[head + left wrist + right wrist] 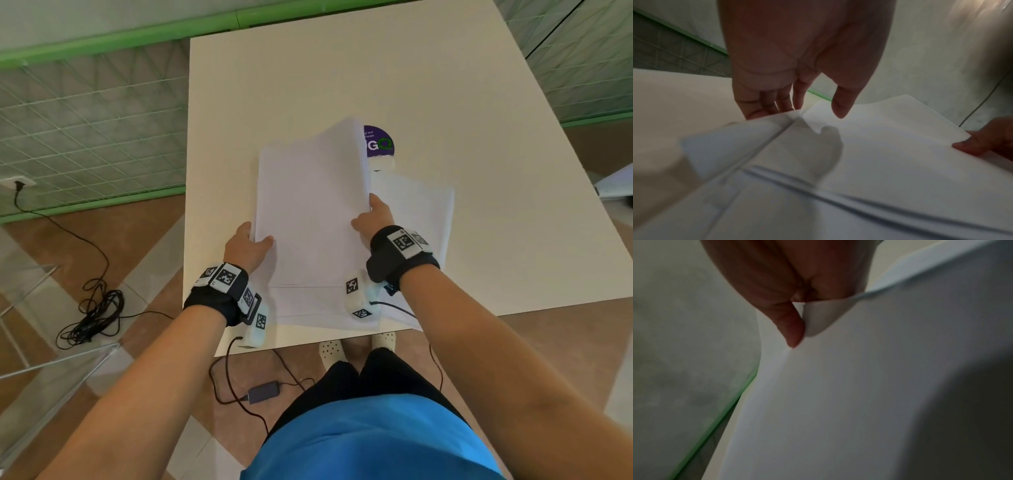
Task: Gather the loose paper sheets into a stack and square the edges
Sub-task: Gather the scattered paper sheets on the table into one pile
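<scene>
A cream-white desk [428,85] carries everything, and the purple round sticker [380,142] near its middle serves here as the landmark. A bundle of paper sheets [308,212] is held raised just on the near side of the sticker, its far right corner curling up and hiding part of the sticker's left side. One more loose sheet [424,205] lies flat on the desk, near-right of the sticker, partly under the right wrist. Further sheets are seen spread beneath the bundle toward the desk's near edge.

The left hand [245,246] grasps the bundle's left edge, thumb on top and fingers underneath, as the left wrist view confirms. The right hand [373,216] pinches the right edge, thumb on the face and fingers behind.

The step in hand is judged to be gathering: the bundle is held, but not all sheets are joined and the edges are visibly staggered. It would be done well if the flat sheet were slid under or onto the bundle first, the grips loosened so that the sheets can slip, and the bundle stood on its long edge and tapped on the desk, then turned and tapped on its short edge. Too tight a pinch is likely to lock the offsets in and crease corners.

On the sticker, only large letters resembling "GO" can be read; the small line above is too small to make out. Square black-and-white marker tags [226,275] are worn on the wrist straps.
</scene>
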